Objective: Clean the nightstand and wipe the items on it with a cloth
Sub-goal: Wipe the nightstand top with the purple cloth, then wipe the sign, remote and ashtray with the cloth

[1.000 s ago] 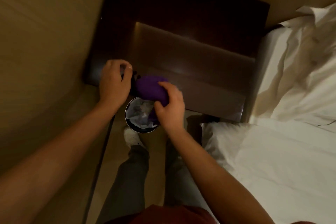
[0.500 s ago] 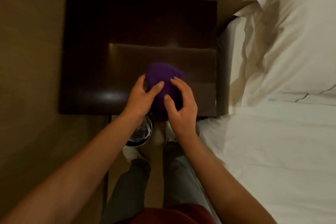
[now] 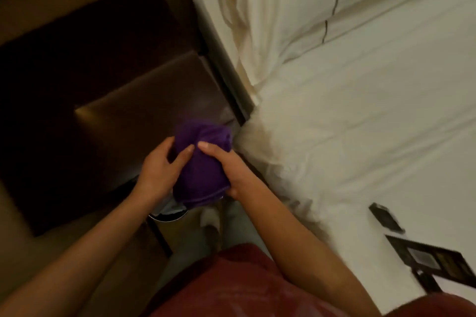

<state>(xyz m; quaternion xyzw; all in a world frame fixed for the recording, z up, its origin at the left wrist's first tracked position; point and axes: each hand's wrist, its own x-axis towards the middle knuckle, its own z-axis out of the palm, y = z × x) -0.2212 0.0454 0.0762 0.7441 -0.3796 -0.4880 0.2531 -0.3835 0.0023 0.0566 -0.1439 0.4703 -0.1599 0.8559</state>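
Now purple cloth [image 3: 202,162] sits bunched between left hand [image 3: 157,170] and right hand [image 3: 231,170] grip

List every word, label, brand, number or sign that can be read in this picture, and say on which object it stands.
None can be read.
Flat dark framed card on the white bed sheet: its panels are too blurred to read.
Small black rectangular object on the sheet: no legible mark.
Crumpled purple cloth: no label shows.
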